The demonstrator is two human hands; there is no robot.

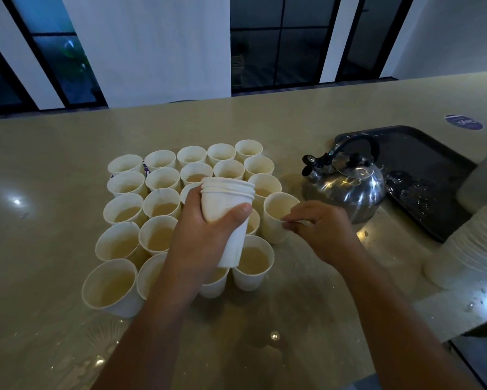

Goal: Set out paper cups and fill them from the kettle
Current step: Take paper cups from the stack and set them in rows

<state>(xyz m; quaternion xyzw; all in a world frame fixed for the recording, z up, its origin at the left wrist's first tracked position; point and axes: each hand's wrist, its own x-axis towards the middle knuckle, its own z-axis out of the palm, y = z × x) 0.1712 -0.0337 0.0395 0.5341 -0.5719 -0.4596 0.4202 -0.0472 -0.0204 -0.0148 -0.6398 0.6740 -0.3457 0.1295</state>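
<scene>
The beige table (53,164) carries a block of filled paper cups (152,204), with the steel kettle (346,187) just right of them. The left hand (200,235) grips a nested cup stack (226,218) above them; the right hand (324,229) pinches the rim of an empty cup (276,218) standing at the block's right edge.

The left hand (205,235) grips a nested stack of cups (227,218) above the filled cups (129,218). The right hand (325,232) pinches an empty cup's (276,218) rim beside the kettle (346,184) on the surface (53,153).
</scene>
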